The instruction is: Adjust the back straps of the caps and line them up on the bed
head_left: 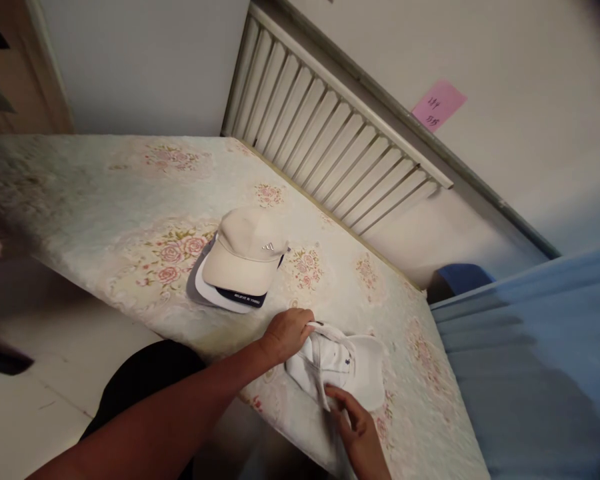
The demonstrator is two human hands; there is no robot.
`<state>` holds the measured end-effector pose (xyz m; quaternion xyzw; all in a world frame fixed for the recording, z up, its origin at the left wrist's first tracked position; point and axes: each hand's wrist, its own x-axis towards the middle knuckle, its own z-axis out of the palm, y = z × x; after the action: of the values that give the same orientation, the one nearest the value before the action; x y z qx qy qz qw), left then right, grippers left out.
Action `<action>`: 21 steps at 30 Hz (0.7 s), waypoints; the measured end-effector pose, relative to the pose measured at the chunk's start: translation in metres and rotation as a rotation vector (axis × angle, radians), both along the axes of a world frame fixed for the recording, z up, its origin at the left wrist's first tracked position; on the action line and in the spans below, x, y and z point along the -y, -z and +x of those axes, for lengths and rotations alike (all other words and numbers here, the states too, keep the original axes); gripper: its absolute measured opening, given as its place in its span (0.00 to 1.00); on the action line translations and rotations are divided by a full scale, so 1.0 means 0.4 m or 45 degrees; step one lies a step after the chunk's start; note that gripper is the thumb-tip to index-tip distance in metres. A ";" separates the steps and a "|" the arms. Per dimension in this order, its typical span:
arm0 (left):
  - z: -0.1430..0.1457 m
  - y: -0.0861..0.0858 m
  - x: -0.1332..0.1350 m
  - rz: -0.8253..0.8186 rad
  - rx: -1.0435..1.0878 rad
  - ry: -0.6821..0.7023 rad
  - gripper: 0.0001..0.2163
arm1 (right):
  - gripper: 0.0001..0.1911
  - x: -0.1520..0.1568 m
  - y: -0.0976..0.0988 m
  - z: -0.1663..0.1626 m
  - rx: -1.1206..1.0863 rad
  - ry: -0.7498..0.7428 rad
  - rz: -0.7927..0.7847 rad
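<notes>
left hand (290, 331) clasps white cap (367, 367) | right hand (357, 427) half-curled on it, grip unclear | its ten o'clock: stacked caps (247, 250); twelve: radiator (325, 130); three: curtain (535, 373)

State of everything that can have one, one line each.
White cap: handled with both hands, brim pointing picture-right
Left hand: closed on the white cap's edge
Right hand: fingers bent, at the white cap's band; grip unclear
Beige cap: crown up, stacked on top
Dark brim: lettered, partly covered by beige cap
Pink note: up on the wall, written on
Blue cloth: hanging in folds
</notes>
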<state>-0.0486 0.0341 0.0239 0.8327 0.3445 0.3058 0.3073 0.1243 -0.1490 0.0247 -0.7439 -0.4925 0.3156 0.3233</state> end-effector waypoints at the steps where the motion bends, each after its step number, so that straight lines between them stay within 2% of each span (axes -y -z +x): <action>1: -0.001 -0.001 0.004 0.017 -0.027 0.006 0.05 | 0.16 -0.008 -0.012 0.002 -0.133 0.059 -0.040; 4: -0.004 -0.003 0.016 0.094 -0.072 0.057 0.03 | 0.18 -0.048 -0.031 0.012 -0.467 0.304 0.027; 7: -0.006 -0.003 0.024 0.162 -0.088 0.103 0.02 | 0.19 -0.108 -0.030 0.016 -0.887 0.520 0.104; 11: -0.008 -0.007 0.027 0.210 -0.087 0.143 0.01 | 0.11 -0.197 -0.028 0.004 -1.269 0.709 0.041; 15: -0.011 -0.009 0.030 0.248 -0.098 0.232 0.02 | 0.15 -0.265 -0.025 -0.009 -1.363 0.759 0.080; 19: -0.011 -0.004 0.036 0.281 -0.076 0.329 0.05 | 0.09 -0.307 -0.004 -0.006 -1.378 0.665 0.039; 21: -0.010 -0.002 0.038 0.284 -0.075 0.319 0.07 | 0.05 -0.321 0.011 -0.002 -1.380 0.645 0.026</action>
<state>-0.0526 0.0191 0.0246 0.9066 0.2108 0.2770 0.2387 0.1236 -0.0207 0.0203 -0.5680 -0.0676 0.5584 0.6008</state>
